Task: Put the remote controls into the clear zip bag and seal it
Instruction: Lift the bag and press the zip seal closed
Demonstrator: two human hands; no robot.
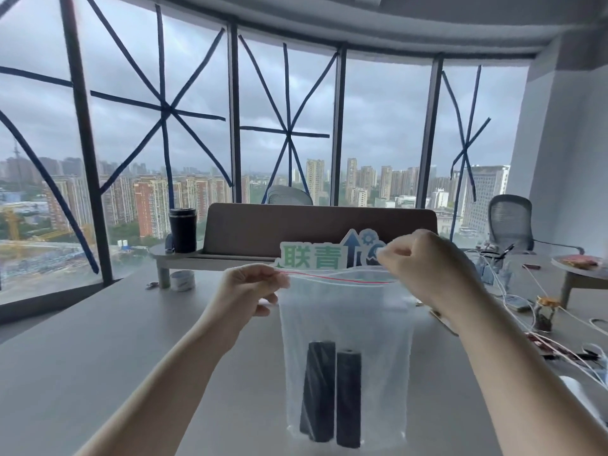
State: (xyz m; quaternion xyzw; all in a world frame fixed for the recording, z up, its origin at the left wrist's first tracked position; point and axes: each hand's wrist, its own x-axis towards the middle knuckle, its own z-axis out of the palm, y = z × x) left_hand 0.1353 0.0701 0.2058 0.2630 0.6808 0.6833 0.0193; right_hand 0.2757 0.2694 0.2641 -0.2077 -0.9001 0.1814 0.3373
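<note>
Hands, left [251, 286] and right [424, 258], pinch-grip the zip bag's [348, 324] top corners, remotes [332, 393] inside.

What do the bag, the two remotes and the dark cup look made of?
Bag: thin clear plastic film, since the remotes show through; red zip line on top. Remotes: matte black, probably plastic; detail blurred by the bag. Cup: dark and slightly glossy, plastic or coated metal, cannot tell which.
</note>
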